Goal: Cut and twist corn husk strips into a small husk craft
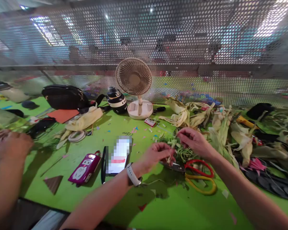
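Note:
My left hand (156,156), with a pale watch band on its wrist, is closed in a pinch at the near left side of a bunch of green stems (184,154). Its fingertips meet pale, thin strands of the bunch. My right hand (194,140) pinches the same bunch from its upper right; the exact strand between those fingers is hidden. Scissors (201,175) with one red and one yellow handle loop lie just below, their blades partly under the greenery. A lit phone (120,155) lies left of my left hand.
Dried corn husks (220,127) heap on the right. A fan (134,76), a dark bottle (116,100) and a black bag (64,97) stand along the perforated screen. A purple case (85,169) and tape roll (76,136) lie left. Another person's hands (12,143) work at far left.

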The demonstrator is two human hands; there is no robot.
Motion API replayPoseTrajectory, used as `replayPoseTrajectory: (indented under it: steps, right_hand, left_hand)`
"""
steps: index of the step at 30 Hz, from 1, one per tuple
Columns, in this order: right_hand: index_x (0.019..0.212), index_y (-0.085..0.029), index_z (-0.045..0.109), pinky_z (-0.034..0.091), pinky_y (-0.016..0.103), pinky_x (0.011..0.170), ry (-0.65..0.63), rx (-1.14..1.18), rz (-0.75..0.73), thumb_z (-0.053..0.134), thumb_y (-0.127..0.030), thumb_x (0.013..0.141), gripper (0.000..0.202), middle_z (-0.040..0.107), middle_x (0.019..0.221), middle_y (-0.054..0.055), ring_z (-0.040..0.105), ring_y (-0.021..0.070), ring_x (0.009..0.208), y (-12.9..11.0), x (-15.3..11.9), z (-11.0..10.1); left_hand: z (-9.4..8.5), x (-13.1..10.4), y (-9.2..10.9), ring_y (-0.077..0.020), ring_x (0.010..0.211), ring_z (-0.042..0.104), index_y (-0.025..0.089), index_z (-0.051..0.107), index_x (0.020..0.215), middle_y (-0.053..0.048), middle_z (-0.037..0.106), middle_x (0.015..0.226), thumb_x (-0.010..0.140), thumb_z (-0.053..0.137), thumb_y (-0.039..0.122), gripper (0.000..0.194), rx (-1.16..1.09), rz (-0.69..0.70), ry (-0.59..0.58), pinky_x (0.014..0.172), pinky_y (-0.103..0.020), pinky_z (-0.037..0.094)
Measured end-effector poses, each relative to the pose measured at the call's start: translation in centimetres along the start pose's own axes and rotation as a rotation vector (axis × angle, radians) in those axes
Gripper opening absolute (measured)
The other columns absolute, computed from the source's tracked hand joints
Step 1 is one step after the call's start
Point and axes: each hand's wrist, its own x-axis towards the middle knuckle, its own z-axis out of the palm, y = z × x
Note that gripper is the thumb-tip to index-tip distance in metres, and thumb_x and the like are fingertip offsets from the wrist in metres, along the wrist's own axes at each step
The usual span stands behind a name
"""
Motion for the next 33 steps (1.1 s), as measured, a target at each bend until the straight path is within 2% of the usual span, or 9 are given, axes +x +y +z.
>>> replayPoseTrajectory:
  steps: [3, 5, 11, 14, 16, 20, 22, 29, 33]
  right_hand:
    - [0.077, -0.018, 0.056, 0.041, 0.023, 0.045, 0.012, 0.013, 0.045, 0.061, -0.054, 0.077, 0.035, 0.053, 0.058, -0.003, 0.048, 0.0095, 0.048, 0.0, 0.1, -0.5]
    - [0.076, -0.018, 0.057, 0.041, 0.022, 0.045, 0.007, 0.010, 0.063, 0.061, -0.054, 0.077, 0.036, 0.053, 0.058, -0.003, 0.048, 0.0090, 0.048, 0.3, 0.3, -0.7]
    - [0.074, -0.018, 0.058, 0.042, 0.023, 0.045, -0.010, -0.012, 0.091, 0.063, -0.056, 0.074, 0.039, 0.054, 0.058, -0.002, 0.049, 0.0094, 0.048, 0.6, 0.5, -0.7]
    - [0.072, -0.018, 0.058, 0.042, 0.023, 0.045, -0.022, -0.017, 0.101, 0.063, -0.058, 0.072, 0.041, 0.054, 0.057, -0.002, 0.049, 0.0095, 0.048, 0.3, 0.4, -0.6]
    - [0.073, -0.018, 0.059, 0.042, 0.023, 0.046, -0.031, -0.019, 0.099, 0.063, -0.057, 0.073, 0.040, 0.054, 0.057, -0.002, 0.049, 0.0095, 0.048, 0.2, 0.4, -0.5]
    - [0.074, -0.018, 0.058, 0.042, 0.023, 0.045, -0.028, -0.015, 0.095, 0.062, -0.054, 0.075, 0.037, 0.054, 0.058, -0.003, 0.049, 0.0090, 0.048, 0.2, 0.3, -0.8]
    - [0.074, -0.018, 0.058, 0.042, 0.023, 0.045, -0.008, -0.013, 0.086, 0.063, -0.054, 0.075, 0.036, 0.054, 0.058, -0.003, 0.049, 0.0087, 0.047, 0.3, 0.3, -1.2]
    - [0.075, -0.018, 0.058, 0.042, 0.023, 0.046, 0.070, -0.043, 0.039, 0.062, -0.049, 0.078, 0.032, 0.055, 0.058, -0.002, 0.050, 0.0093, 0.048, 0.0, 0.3, -2.4]
    - [0.076, -0.018, 0.059, 0.043, 0.024, 0.049, 0.093, -0.103, -0.005, 0.063, -0.045, 0.079, 0.027, 0.055, 0.060, -0.002, 0.050, 0.0096, 0.050, -0.5, 0.2, -4.1]
  left_hand:
    - [-1.0, -1.6, 0.2, -0.0088, 0.045, 0.057, 0.015, 0.065, 0.071, -0.002, 0.067, 0.060, 0.067, 0.076, 0.038, 0.025, 0.140, -0.217, -0.258, 0.048, -0.021, 0.044]
    - [-2.2, -2.4, 0.6, -0.0085, 0.045, 0.058, 0.016, 0.065, 0.073, -0.002, 0.068, 0.063, 0.068, 0.076, 0.036, 0.024, 0.176, -0.276, -0.315, 0.048, -0.021, 0.045]
    - [-6.5, -3.4, 1.9, -0.0110, 0.062, 0.064, 0.015, 0.067, 0.084, -0.005, 0.071, 0.077, 0.068, 0.077, 0.026, 0.022, 0.081, -0.068, 0.052, 0.060, -0.022, 0.050]
    - [-7.3, -3.4, 1.8, -0.0110, 0.066, 0.064, 0.016, 0.067, 0.083, -0.004, 0.071, 0.078, 0.065, 0.078, 0.021, 0.022, 0.134, 0.025, 0.175, 0.058, -0.019, 0.048]
    - [-7.2, -3.3, 1.4, -0.0104, 0.062, 0.062, 0.016, 0.067, 0.082, -0.003, 0.070, 0.073, 0.066, 0.077, 0.023, 0.020, 0.183, 0.007, 0.142, 0.057, -0.020, 0.047]
    - [-6.3, -3.0, 0.9, -0.0092, 0.053, 0.058, 0.016, 0.067, 0.077, -0.003, 0.069, 0.067, 0.067, 0.075, 0.026, 0.017, 0.324, -0.161, -0.131, 0.055, -0.022, 0.046]
    - [-6.0, -2.7, 1.3, -0.0097, 0.053, 0.058, 0.016, 0.068, 0.075, -0.003, 0.069, 0.067, 0.067, 0.075, 0.027, 0.016, 0.386, -0.170, -0.152, 0.055, -0.022, 0.046]
    - [-7.2, 0.3, 4.5, -0.0136, 0.063, 0.064, 0.018, 0.069, 0.075, -0.005, 0.071, 0.074, 0.063, 0.077, 0.028, 0.017, 0.247, 0.171, 0.348, 0.059, -0.024, 0.049]
    - [-8.2, 1.6, 4.9, -0.0137, 0.056, 0.061, 0.017, 0.068, 0.071, -0.005, 0.069, 0.064, 0.058, 0.080, 0.026, 0.020, 0.338, 0.044, 0.319, 0.053, -0.023, 0.046]
